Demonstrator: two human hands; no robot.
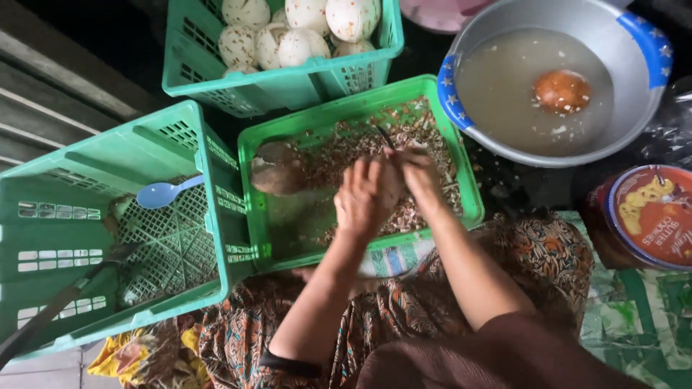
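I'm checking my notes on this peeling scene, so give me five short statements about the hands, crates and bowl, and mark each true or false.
1. Both hands, left hand and right hand, are over the middle crate. True.
2. The blue spoon lies in the bowl. False: it lies in the left crate.
3. The far crate holds pale peeled round things. True.
4. The bowl is dry. False: it holds cloudy water with one brown round thing floating in it.
5. The middle crate is littered with brown shavings. True.
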